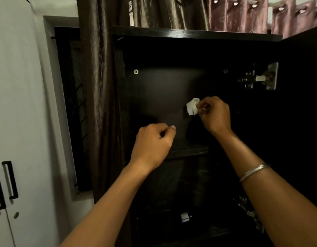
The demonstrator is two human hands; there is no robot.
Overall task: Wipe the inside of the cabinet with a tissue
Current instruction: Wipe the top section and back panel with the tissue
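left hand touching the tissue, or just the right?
Apart. The head view shows the left hand curled and empty, below and left of the tissue, with dark cabinet back panel between them. Only the right hand pinches it.
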